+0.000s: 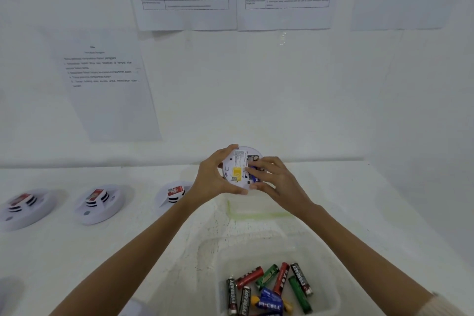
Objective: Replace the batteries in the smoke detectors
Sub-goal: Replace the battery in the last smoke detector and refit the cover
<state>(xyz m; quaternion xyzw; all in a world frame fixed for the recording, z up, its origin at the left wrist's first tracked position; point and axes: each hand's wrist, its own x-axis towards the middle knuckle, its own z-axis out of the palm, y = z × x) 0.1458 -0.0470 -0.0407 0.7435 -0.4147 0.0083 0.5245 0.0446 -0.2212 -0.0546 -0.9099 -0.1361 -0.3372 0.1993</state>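
Seating a battery into the open compartment is the step in hand. The smoke detector (239, 169) is held above the bench (77, 264), near the far wall, with its back face turned toward the camera. A yellow label (236, 174) shows on that face.

Hand state:
- The left hand (215, 177) wraps the detector's left edge, thumb at the lower rim and fingers over the upper rim. It holds the unit steady.
- The right hand (272, 177) lies over the right side of the back face. Its fingertips (250, 170) press on a blue battery (255, 177) lying in or at the compartment. Whether the battery is fully seated cannot be told; the fingers hide most of it.

Other items:
- Three more smoke detectors sit face up in a row at the left of the bench: far left (24, 209), middle (100, 202) and the one nearest the hands (173, 195), partly hidden by the left forearm.
- A clear plastic tray (331, 287) stands at the near edge, holding loose AA batteries (269, 287) in black, red, green and blue.

Next move, as a judgement: press the battery down until it sits flat between its contacts, confirm polarity, and check whether a second cell is needed from the tray. The left hand must resist the push so that the detector does not tilt. No cover is visible, so closing the compartment cannot be planned from this view.
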